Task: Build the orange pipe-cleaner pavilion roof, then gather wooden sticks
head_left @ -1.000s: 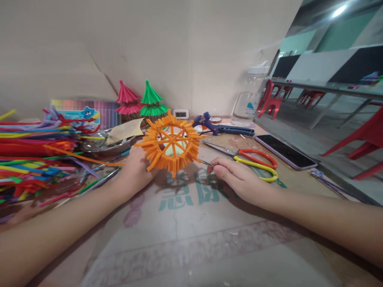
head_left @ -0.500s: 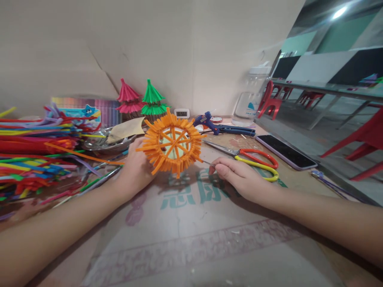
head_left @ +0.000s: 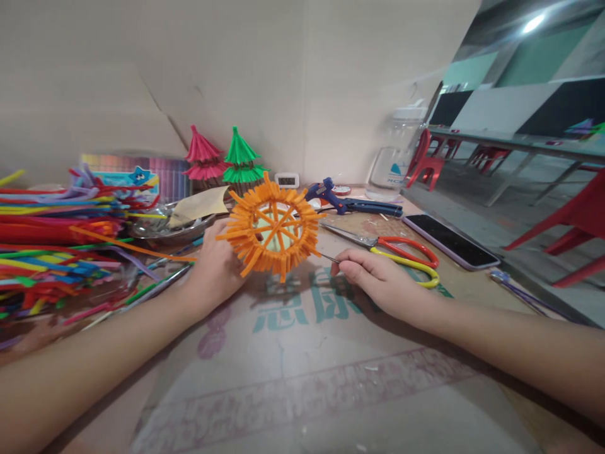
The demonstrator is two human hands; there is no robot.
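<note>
An orange pipe-cleaner wheel with spokes and a fringe of short bristly pieces is raised over the work surface. My left hand is closed on its left side, with the fingertips partly hidden behind the fringe. My right hand is closed round a thin metal tool. The tool's tip reaches the wheel's lower right edge; most of its length is hidden in the fingers. Just behind my right hand lie open-bladed scissors with one red and one yellow handle.
Loose pipe cleaners are heaped at the left. Behind them are a metal dish and a marker set. Pink and green trees stand by the wall. A glue gun, bottle and phone are at the back right.
Almost nothing differs. The wheel, both hands and the thin tool keep nearly the same places, and the view has shifted very slightly.
</note>
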